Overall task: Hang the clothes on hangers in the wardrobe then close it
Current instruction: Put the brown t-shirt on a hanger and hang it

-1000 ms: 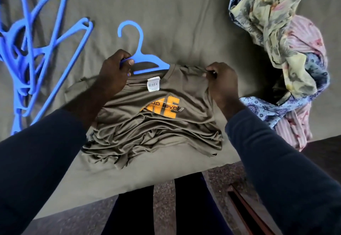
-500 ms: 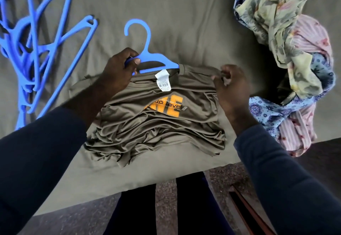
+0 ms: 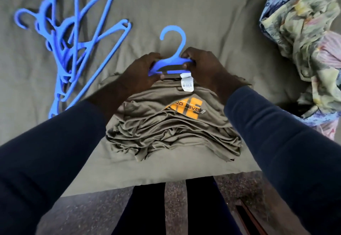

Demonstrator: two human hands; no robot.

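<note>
Between the left hand (image 3: 140,74) and right hand (image 3: 206,68), both gripping it, a blue plastic hanger (image 3: 170,62) is poking from the collar of a crumpled olive T-shirt (image 3: 171,127) (white label (image 3: 186,84) showing).

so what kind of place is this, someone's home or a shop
Most likely a bedroom at home, though no wardrobe shows. An olive sheet covers what looks like a bed, with loose blue hangers and a heap of floral clothes lying on it.

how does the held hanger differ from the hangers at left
The held hanger is single; the spare hangers are a tangled heap. The held hanger is gripped by the left hand and right hand at the shirt collar; the spare hangers lie untouched. All are blue.
</note>
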